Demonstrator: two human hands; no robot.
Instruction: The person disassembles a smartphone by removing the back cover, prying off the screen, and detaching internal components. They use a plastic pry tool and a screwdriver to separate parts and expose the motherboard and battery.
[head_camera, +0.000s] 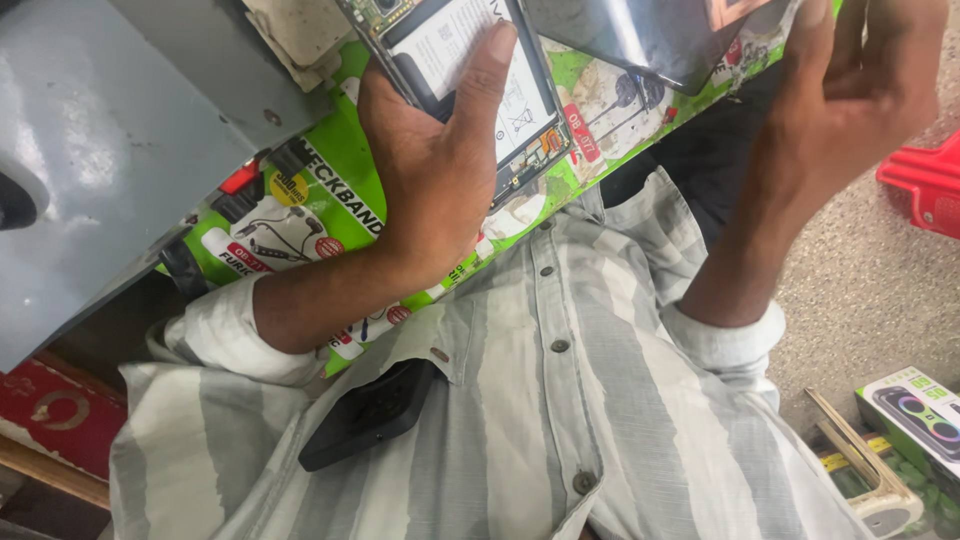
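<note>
I see an opened phone (470, 75) lying face down, back cover off, its white battery and a strip of circuit board exposed, tilted diagonally over green printed packaging. Just beside it, upper right, a glossy dark back panel (650, 40) sits raised and angled.

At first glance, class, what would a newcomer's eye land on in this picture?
First, the opened phone at top centre, its battery bared, gripped by the left hand. Next, the right hand at top right holding the phone's dark back cover. Under both lies a bright green printed sheet.
</note>
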